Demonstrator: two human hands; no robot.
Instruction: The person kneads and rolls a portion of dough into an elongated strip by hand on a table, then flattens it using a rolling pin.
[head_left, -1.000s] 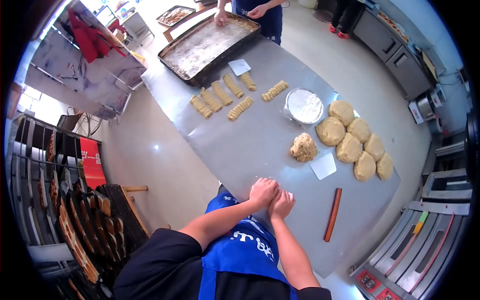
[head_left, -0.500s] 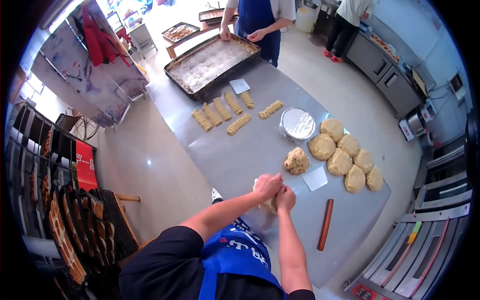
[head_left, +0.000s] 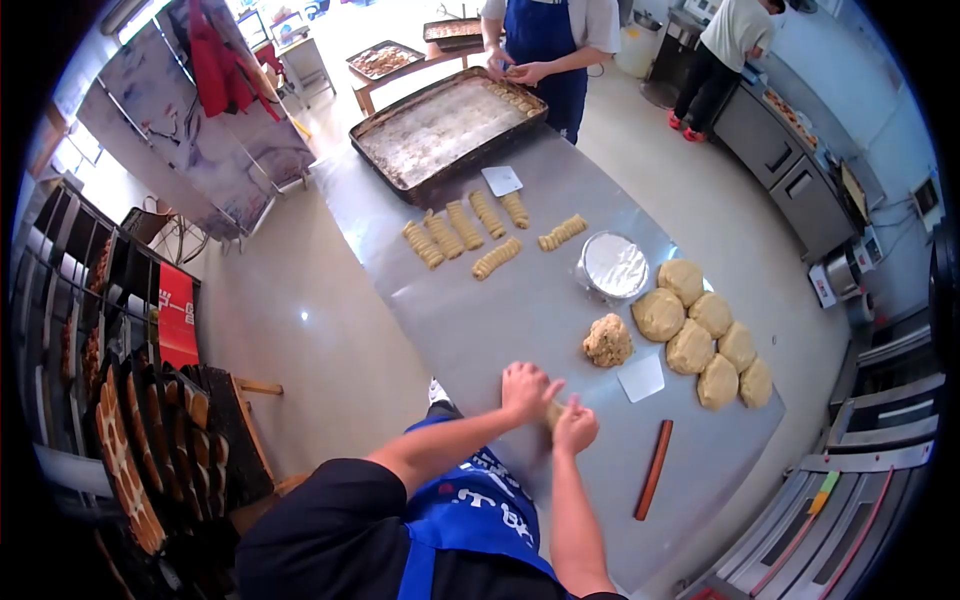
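Note:
A pale piece of dough (head_left: 553, 414) shows between my hands at the near edge of the metal table, partly covered by them. My left hand (head_left: 526, 392) is closed around its left side, thumb toward the right. On the other side my right hand (head_left: 575, 428) grips it with curled fingers. Just beyond lies a lumpy ball of filling (head_left: 608, 341), with a white scraper (head_left: 641, 379) beside it. A brown rolling pin (head_left: 655, 470) rests to the right of my right hand. Several smooth dough balls (head_left: 690, 347) sit close together at the table's right edge.
A foil-topped round container (head_left: 614, 266) stands mid-table. Several ridged dough strips (head_left: 462, 226) and another scraper (head_left: 502, 181) lie farther off. A co-worker in a blue apron (head_left: 546, 45) handles pieces over a large baking tray (head_left: 420, 130). Loaded racks (head_left: 130, 440) stand at left.
My hands have moved apart, the left one outward, showing the dough between them. The view has shifted slightly. The co-worker's hands have come together over the tray.

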